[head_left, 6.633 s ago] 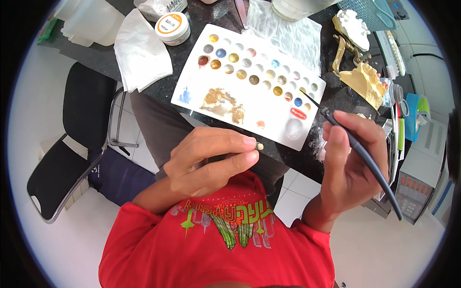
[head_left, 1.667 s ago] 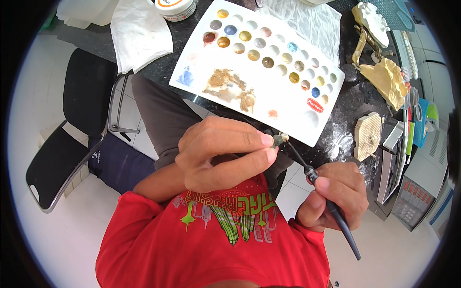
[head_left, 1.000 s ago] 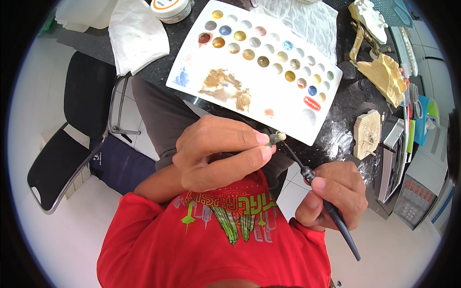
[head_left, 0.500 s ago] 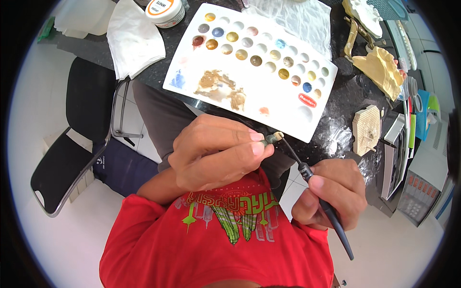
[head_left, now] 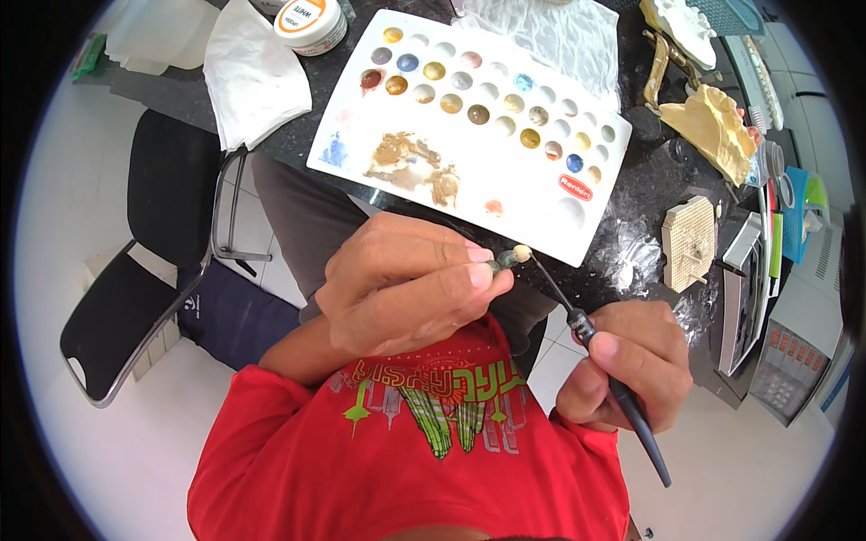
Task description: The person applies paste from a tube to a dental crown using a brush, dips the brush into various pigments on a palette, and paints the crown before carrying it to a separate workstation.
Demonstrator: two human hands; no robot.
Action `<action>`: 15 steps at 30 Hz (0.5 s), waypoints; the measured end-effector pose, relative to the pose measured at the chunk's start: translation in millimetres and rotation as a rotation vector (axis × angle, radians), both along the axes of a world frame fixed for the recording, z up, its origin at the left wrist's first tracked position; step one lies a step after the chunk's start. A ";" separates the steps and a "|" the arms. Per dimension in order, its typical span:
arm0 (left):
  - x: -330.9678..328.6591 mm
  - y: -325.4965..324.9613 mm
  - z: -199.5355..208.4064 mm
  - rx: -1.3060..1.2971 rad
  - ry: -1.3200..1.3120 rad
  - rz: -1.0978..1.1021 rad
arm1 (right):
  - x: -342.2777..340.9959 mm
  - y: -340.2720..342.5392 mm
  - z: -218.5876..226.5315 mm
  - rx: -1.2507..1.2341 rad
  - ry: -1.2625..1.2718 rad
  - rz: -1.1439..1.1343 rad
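My left hand (head_left: 406, 284) is closed in a pinch around a mottled dark-green holder (head_left: 503, 261). A small cream-coloured dental crown (head_left: 521, 253) sits on the holder's tip, beyond my fingers. In my right hand (head_left: 631, 365) is a thin brush with a black handle (head_left: 639, 424), gripped like a pen. Its slender tip points up and left, right beside the crown; whether it touches I cannot tell. Just beyond both hands lies a white mixing palette (head_left: 523, 194) with rows of coloured wells and brown, blue and pink smears.
White tissues (head_left: 253, 77) and a lidded jar (head_left: 311, 25) stand at the far left. To the right are yellow dental casts (head_left: 713, 131), a beige honeycomb firing tray (head_left: 689, 243) and white powder on the dark worktop (head_left: 645, 203). A black chair (head_left: 171, 180) is at left.
My right hand and the brush have shifted slightly right, drawing the brush tip a little away from the crown. The crown has turned slightly; my left hand has barely moved.
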State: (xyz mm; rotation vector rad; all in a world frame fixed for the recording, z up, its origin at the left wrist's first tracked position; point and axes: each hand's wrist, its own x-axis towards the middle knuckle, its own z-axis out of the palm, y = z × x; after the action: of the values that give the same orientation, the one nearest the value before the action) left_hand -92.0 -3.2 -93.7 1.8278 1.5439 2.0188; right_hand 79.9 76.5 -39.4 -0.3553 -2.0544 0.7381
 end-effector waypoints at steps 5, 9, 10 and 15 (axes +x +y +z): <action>0.1 0.1 -0.4 0.002 -0.003 -0.003 | 0.5 1.9 0.7 -0.002 -0.017 0.010; -0.8 0.1 -0.6 0.004 0.004 -0.005 | -0.8 -0.6 -0.3 -0.006 0.021 -0.015; -0.9 0.2 -0.5 0.004 0.004 -0.006 | -1.8 0.7 0.8 0.002 0.014 -0.008; -0.1 0.0 -0.1 0.002 -0.004 0.002 | 1.0 0.2 1.5 -0.025 -0.002 0.031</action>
State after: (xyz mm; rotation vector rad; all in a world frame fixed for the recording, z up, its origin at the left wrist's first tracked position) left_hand -92.1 -3.2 -93.8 1.8226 1.5433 2.0245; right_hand 80.9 76.7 -37.9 -0.3393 -2.0583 0.7830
